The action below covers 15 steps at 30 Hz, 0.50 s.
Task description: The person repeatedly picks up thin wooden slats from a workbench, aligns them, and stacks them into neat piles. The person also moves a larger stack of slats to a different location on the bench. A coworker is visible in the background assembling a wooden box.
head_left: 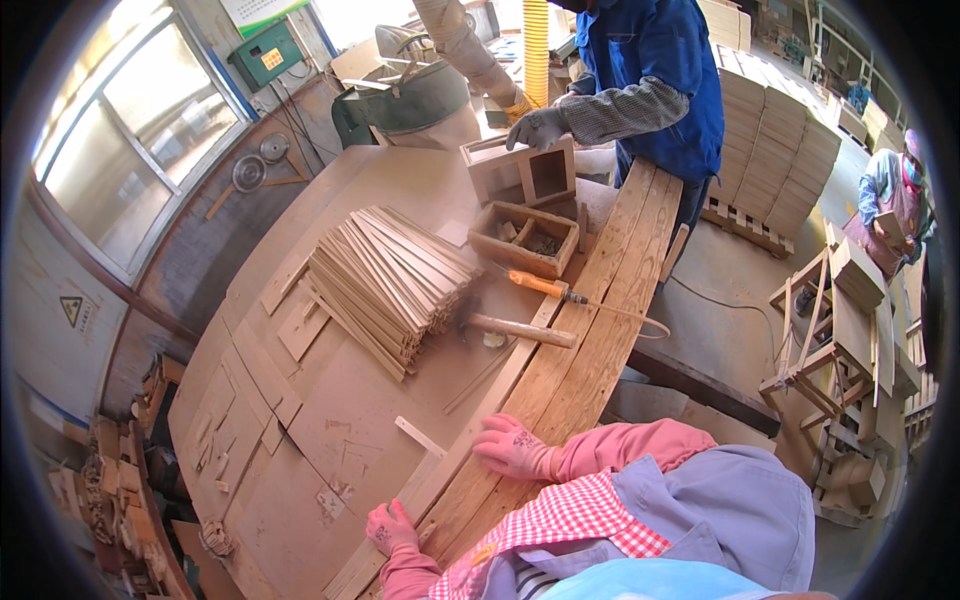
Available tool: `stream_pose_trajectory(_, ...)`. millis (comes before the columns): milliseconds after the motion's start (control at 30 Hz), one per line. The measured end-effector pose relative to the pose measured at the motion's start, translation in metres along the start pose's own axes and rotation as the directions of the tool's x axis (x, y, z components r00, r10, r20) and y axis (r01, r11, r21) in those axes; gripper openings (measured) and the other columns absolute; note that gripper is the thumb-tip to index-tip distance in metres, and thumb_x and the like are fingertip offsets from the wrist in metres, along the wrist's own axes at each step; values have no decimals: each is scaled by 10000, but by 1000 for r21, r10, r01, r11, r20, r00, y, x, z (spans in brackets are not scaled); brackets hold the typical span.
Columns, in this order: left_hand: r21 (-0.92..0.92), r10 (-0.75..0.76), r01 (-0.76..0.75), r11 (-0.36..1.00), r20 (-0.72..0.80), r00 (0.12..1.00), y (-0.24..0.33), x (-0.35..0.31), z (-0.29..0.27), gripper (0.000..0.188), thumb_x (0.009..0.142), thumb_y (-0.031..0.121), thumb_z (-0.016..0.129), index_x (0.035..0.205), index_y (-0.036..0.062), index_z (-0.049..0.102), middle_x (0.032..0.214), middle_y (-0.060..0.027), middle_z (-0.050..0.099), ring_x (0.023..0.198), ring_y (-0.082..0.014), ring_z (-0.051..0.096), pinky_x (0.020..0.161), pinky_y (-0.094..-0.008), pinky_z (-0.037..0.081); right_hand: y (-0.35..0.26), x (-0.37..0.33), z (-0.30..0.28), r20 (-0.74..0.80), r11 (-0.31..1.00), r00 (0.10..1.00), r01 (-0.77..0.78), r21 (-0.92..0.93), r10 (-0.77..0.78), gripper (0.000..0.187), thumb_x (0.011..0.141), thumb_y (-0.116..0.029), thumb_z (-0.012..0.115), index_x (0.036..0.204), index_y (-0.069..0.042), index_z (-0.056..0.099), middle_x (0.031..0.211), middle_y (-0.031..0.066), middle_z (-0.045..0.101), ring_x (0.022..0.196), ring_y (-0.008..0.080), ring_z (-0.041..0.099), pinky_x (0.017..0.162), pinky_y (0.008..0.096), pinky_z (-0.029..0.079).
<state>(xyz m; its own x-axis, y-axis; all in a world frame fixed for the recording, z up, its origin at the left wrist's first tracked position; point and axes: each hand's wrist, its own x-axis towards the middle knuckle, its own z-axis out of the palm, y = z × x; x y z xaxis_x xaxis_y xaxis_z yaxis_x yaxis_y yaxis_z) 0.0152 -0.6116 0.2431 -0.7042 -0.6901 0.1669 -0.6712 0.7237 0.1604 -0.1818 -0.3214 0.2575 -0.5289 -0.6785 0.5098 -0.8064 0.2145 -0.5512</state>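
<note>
Pink-gloved right hand (512,447) and left hand (392,527) at the long planks (590,350) edging the desk (320,420)

From here I see the right lying open on the planks, holding nothing; the left rests lower down by their inner edge, though I can't quite tell whether it grips. Farther up, a hammer (525,331) and an orange-handled tool (538,283) lie near the fanned pile of slats (390,275)
</note>
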Motion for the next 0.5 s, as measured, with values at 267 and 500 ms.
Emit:
stream_pose_trajectory(267, -5, 13, -13, 1000, -8, 1000, -1, -1, -1, 358, 943, 391, 652, 1048, 53, 706, 1071, -153, 681, 1036, -349, 628, 932, -470, 468, -2, 1, -4, -13, 1000, 1000, 18, 7, -18, 248, 795, -163, 698, 1032, -92, 681, 1133, 47, 654, 1231, 357, 513, 1088, 538, 391)
stream_pose_trajectory(500, -21, 44, -45, 999, -41, 998, -1, -1, 0, 347, 959, 386, 633, 1028, 55, 712, 1036, -182, 684, 1005, -384, 635, 899, -498, 480, -2, 2, -4, -13, 1000, 1000, 17, 17, -17, 251, 791, -165, 702, 1032, -97, 682, 1129, 41, 653, 1237, 353, 507, 1090, 532, 385)
